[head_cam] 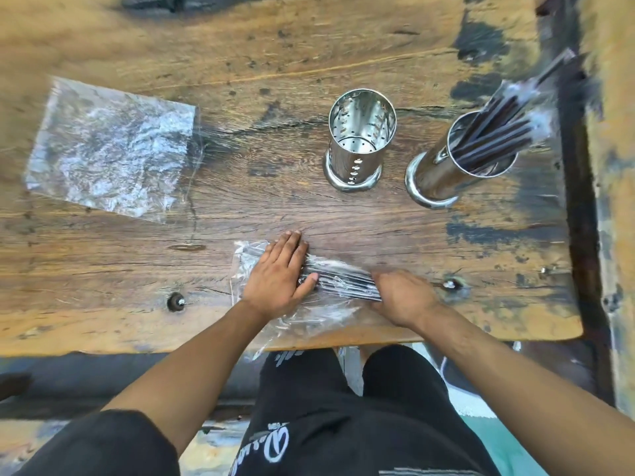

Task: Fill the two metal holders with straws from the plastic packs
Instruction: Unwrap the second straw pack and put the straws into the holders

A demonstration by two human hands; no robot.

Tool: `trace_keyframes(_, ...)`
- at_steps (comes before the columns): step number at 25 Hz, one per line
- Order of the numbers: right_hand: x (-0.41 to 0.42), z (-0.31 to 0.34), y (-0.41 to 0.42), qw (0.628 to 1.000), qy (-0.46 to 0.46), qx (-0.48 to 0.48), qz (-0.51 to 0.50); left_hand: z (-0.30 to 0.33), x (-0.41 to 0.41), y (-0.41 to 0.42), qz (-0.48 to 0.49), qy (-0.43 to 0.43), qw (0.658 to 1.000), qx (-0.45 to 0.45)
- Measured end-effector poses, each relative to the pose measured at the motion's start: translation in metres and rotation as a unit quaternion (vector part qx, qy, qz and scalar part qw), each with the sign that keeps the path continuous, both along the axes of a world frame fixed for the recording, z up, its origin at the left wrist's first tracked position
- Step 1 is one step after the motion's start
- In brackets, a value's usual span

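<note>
A clear plastic pack (302,321) of dark straws (343,281) lies at the table's near edge. My left hand (280,274) presses flat on the pack's left part, thumb against the straws. My right hand (403,298) is closed around the right end of the straw bundle. Two perforated metal holders stand farther back. The left holder (357,142) has nothing in it. The right holder (457,159) holds several dark wrapped straws (505,121) that lean up to the right.
A flattened clear plastic bag (110,149) lies on the left of the worn wooden table (240,80). Two bolt heads (176,301) (450,284) stick up near the front edge. The table's right edge runs beside a dark metal frame (580,201).
</note>
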State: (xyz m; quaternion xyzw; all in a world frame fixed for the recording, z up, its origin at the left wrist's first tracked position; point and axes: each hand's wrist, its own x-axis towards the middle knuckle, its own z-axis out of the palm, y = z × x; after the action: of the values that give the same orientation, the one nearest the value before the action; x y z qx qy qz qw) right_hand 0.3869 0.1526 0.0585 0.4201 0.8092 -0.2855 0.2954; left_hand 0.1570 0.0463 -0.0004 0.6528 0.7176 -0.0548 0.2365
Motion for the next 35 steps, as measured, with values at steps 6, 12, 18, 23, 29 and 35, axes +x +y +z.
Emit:
trace_keyframes(6, -0.017, 0.037, 0.007, 0.995, -0.089, 0.002, 0.05, 0.012, 0.001, -0.012, 0.037, 0.006, 0.998, -0.044)
trace_keyframes(12, 0.003, 0.048, 0.029, 0.995, -0.085, 0.041, 0.036, 0.029, -0.016, -0.03, 0.15, 0.042, 0.985, -0.073)
trace_keyframes(18, 0.018, 0.051, 0.045, 0.996, -0.08, 0.04, -0.016, 0.043, -0.016, -0.036, 0.122, 0.071, 0.989, 0.034)
trace_keyframes(23, 0.006, 0.06, 0.055, 0.994, -0.102, 0.042, -0.017, 0.057, -0.011, -0.026, 0.002, 0.064, 0.996, 0.06)
trace_keyframes(29, -0.016, 0.062, 0.058, 0.991, -0.123, 0.047, -0.001, 0.061, -0.013, -0.009, 0.003, 0.049, 0.989, -0.14)
trace_keyframes(35, -0.021, 0.074, 0.07, 0.99, -0.135, 0.048, 0.009, 0.06, -0.02, 0.007, -0.029, 0.018, 0.971, -0.236)
